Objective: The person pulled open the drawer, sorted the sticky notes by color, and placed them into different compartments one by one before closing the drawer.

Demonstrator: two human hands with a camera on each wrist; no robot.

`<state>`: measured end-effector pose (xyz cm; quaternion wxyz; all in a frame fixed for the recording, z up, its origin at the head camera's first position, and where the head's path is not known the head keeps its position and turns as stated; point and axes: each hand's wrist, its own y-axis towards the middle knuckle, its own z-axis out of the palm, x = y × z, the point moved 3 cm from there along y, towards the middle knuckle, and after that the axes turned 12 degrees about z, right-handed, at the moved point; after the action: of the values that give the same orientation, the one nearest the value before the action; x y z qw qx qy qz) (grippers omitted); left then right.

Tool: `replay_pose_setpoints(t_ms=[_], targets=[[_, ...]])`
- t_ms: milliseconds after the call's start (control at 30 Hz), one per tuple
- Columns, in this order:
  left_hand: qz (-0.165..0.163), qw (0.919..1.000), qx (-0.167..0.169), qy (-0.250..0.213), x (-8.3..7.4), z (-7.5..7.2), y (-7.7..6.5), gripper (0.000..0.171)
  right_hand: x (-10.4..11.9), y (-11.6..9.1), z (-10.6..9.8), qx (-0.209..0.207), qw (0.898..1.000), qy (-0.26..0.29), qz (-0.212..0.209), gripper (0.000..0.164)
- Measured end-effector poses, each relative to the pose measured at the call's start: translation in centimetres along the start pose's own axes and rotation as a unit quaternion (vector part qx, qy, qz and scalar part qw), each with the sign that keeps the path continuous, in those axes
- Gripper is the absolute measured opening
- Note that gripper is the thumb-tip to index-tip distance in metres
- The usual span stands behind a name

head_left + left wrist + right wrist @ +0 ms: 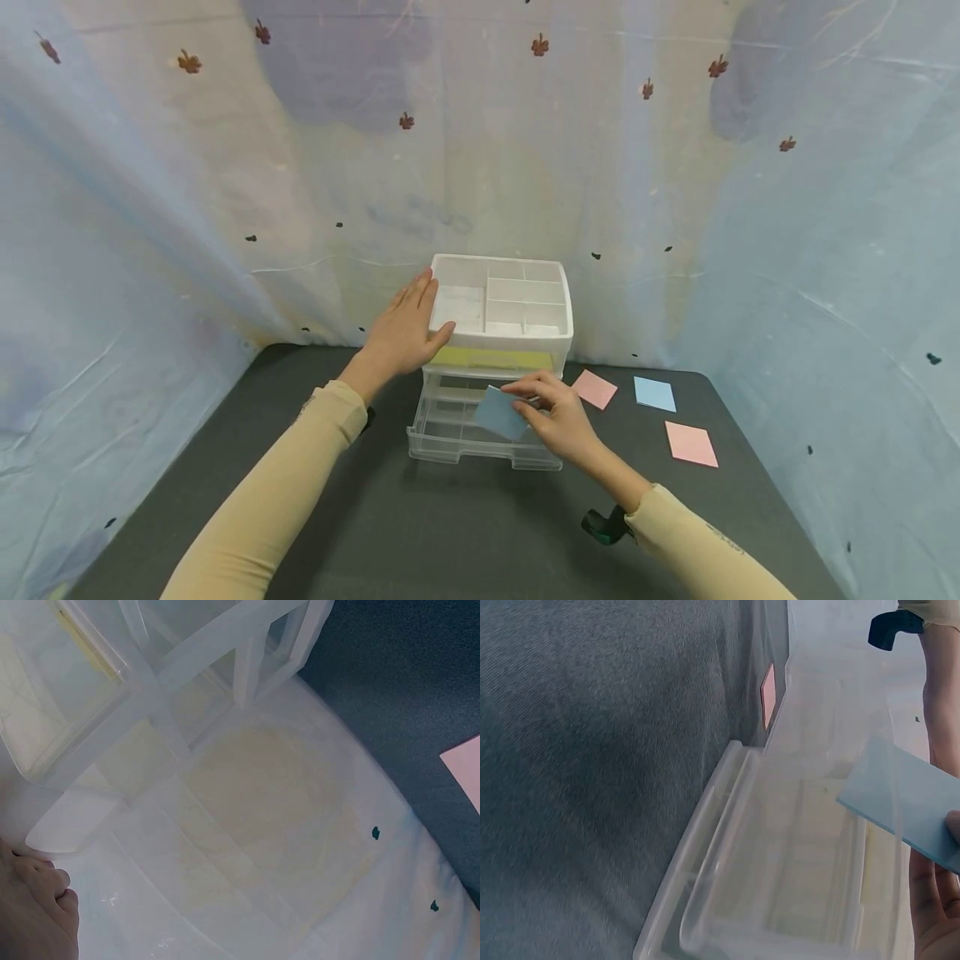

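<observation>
Pinching a blue paper square (498,414) between thumb and fingers, the right hand (553,417) holds it over the pulled-out clear drawer (435,447) of a white compartment organizer (517,342). With fingers straight and thumb spread, the left hand (405,329) rests against the organizer's left edge. Two pink paper squares (692,443) and a second blue square (655,394) lie to the right on the dark tabletop (450,533).

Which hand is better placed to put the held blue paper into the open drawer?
Probably the right hand: it pinches the blue paper over the drawer, while the left hand rests against the organizer.
</observation>
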<state>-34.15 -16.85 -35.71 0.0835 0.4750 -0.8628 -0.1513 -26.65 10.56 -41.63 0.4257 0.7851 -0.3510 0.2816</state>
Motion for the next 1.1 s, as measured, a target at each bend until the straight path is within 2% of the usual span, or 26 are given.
replay_pose_setpoints(t_ms=[300, 633, 800, 1100], targets=[[-0.006, 0.9999, 0.005, -0.008, -0.1, 0.2, 0.0, 0.087, -0.1, 0.9, 2.2, 0.019, 1.0, 0.011, -0.014, 0.027], [-0.003, 1.0, -0.003, -0.008, -0.1, 0.2, 0.0, 0.087, 0.4, 2.1, 4.5, 0.047, 0.999, -0.005, 0.001, 0.027], [-0.003, 1.0, -0.003, -0.006, 0.1, 0.2, 0.0, 0.086, 0.7, 2.7, 5.5, 0.074, 0.997, -0.01, 0.004, 0.025], [-0.002, 1.0, -0.003, -0.006, 0.1, 0.2, 0.0, 0.086, 1.1, 3.8, 6.6, 0.128, 0.99, -0.029, 0.044, 0.025]])
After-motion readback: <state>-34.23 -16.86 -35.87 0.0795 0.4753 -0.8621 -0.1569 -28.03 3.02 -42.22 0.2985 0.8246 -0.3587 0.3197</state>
